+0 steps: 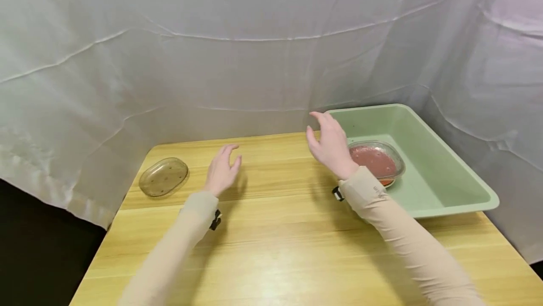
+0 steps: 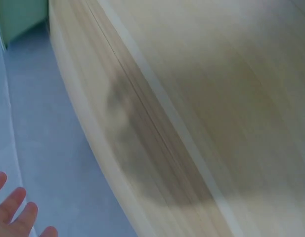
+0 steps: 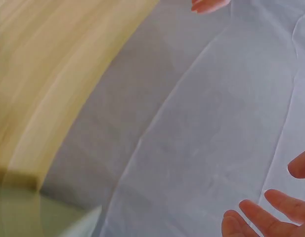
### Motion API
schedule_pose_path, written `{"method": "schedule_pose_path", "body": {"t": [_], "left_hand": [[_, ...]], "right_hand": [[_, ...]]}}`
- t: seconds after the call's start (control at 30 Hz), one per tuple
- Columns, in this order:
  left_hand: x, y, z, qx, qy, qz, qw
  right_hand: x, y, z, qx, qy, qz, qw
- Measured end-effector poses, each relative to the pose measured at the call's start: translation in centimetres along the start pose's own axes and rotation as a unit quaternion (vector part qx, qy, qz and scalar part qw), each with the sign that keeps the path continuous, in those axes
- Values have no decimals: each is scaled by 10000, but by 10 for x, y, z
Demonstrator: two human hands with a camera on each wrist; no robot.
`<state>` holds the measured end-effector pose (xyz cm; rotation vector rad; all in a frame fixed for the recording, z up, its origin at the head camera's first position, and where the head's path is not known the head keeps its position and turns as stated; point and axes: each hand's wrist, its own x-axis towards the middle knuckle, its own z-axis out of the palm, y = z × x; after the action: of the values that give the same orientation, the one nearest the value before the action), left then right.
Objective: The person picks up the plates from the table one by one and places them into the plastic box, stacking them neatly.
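My left hand (image 1: 221, 170) hovers over the wooden table with its fingers loosely bent and nothing between them. To its left lies a brownish see-through oval dish (image 1: 163, 177), apart from the hand. My right hand (image 1: 333, 145) is raised beside the left wall of a green basin (image 1: 456, 164), fingers spread and holding nothing. Inside the basin, a clear oval dish (image 1: 392, 155) shows a reddish surface; something orange-red peeks out under its near edge. My right forearm partly hides this dish. Fingers (image 2: 13, 210) appear in the left wrist view, and fingers (image 3: 263, 217) in the right wrist view.
The wooden table (image 1: 263, 249) carries the basin at its right side. A grey-white cloth (image 1: 237, 75) hangs behind the table and along both sides. Dark space (image 1: 38, 244) shows beyond the left edge.
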<state>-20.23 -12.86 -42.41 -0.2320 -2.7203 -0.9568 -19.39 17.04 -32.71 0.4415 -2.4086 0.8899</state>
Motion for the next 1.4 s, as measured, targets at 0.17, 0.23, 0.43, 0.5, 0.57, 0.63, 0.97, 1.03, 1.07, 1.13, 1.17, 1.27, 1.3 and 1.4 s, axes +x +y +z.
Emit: {"method": "schedule_pose_path", "body": {"t": [0.17,0.23,0.43,0.5,0.57,0.63,0.97,1.03,1.07,1.13,1.17,1.27,1.3,1.4], "left_hand": [[-5,-24,-22,131,210,-459,9986],[-7,-32,-30,164,318,-599,9976],[-11,-56,-49,217,615,-1038,9925],[-13,-63,-56,174,685,-1226,9899],[-15,-71,-63,177,766,-1447,9863],[-17,-80,-69,153,867,-1634,9826],[-27,-118,-91,-76,1188,-2781,9531],[-29,-123,-93,-186,1181,-2968,9474],[-31,-125,-94,-235,1168,-3063,9445],[-33,-129,-95,-319,1130,-3248,9385],[-35,-130,-96,-341,1090,-3354,9351],[-38,-135,-98,-356,884,-3659,9258],[-39,-136,-99,-368,827,-3741,9230],[-42,-140,-102,-385,701,-3964,9146]], "right_hand": [[-7,-14,23,326,-500,260,9979],[-11,-17,32,621,-755,496,9940],[-24,-20,60,1726,-1440,1292,9658],[-28,-21,69,1993,-1625,1580,9534],[-31,-23,76,2281,-1774,1806,9402],[-34,-26,82,2582,-1881,1977,9268],[-46,-43,109,4155,-2094,3159,8269],[-49,-46,112,4248,-2192,3252,8159],[-50,-47,113,4296,-2260,3294,8098],[-54,-48,116,4333,-2362,3296,8049],[-55,-49,117,4346,-2408,3295,8028],[-59,-49,122,4402,-2500,3307,7965],[-60,-49,123,4412,-2523,3325,7944],[-63,-51,126,4475,-2604,3416,7844]]}}
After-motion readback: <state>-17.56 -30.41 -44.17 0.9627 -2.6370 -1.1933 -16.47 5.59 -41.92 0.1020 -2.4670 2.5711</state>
